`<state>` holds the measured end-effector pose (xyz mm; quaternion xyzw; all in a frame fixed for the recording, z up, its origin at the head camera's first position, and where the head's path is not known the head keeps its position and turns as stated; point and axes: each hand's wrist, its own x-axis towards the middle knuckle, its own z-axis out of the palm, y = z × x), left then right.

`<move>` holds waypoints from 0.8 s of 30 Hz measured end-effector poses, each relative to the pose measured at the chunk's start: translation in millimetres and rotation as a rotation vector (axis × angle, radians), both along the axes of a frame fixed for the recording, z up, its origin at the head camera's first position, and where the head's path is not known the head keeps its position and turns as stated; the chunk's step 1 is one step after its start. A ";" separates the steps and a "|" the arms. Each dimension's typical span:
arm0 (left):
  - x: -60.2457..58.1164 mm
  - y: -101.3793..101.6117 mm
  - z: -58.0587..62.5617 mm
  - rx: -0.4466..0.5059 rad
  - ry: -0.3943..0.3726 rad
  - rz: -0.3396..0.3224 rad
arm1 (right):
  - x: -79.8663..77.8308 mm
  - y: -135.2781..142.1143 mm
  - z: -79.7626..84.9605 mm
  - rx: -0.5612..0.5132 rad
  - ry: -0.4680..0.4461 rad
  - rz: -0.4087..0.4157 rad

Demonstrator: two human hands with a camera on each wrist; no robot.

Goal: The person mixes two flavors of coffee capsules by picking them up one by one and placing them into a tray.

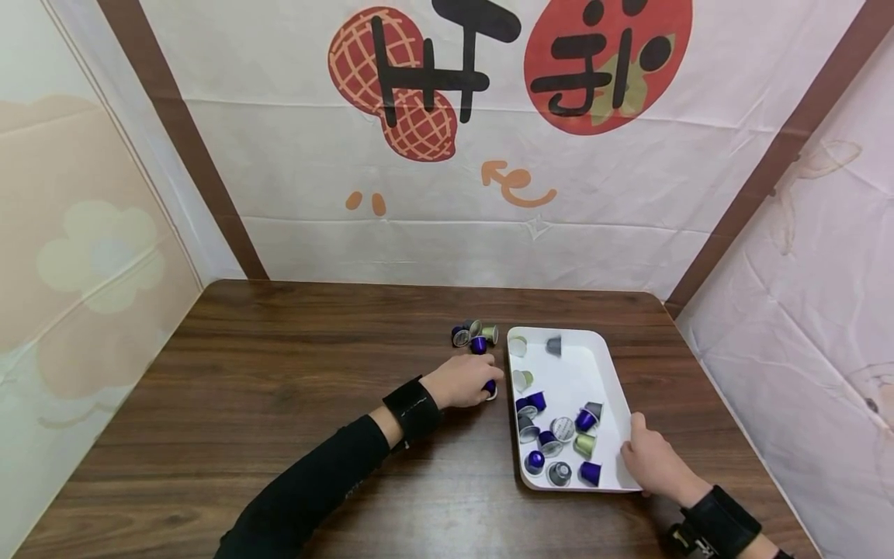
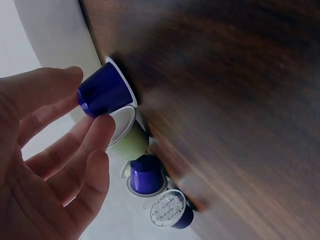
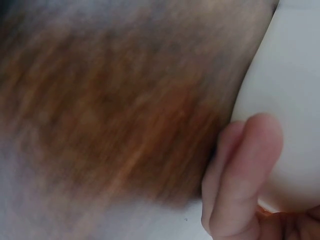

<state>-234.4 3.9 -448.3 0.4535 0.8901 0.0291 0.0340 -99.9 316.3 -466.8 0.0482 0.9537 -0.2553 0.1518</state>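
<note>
Between thumb and fingers, my left hand (image 1: 461, 380) pinches a dark blue coffee capsule (image 2: 106, 91) with a pale rim, left of the tray. Just beyond that hand lies a small group of loose capsules; a green capsule (image 2: 131, 139), a blue capsule (image 2: 146, 175) and a capsule with a printed lid (image 2: 168, 209) show in the left wrist view. My right hand (image 1: 660, 462) grips the white tray (image 1: 615, 388) at its lower right edge, thumb over the rim. Several blue, grey and green capsules lie in the tray, including a green one (image 1: 584, 445) and a grey one (image 1: 559, 473).
The brown wooden table (image 1: 279, 404) extends left of the hands. A printed white cloth (image 1: 314, 248) hangs behind its far edge, and more cloth (image 1: 803, 310) hangs along the right side. Inside the tray, most capsules gather toward the near and left parts.
</note>
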 end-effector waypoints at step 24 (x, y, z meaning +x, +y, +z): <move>4.7 -8.3 -4.6 0.026 -0.120 0.025 | -2.2 0.3 -0.7 -0.006 -0.012 0.006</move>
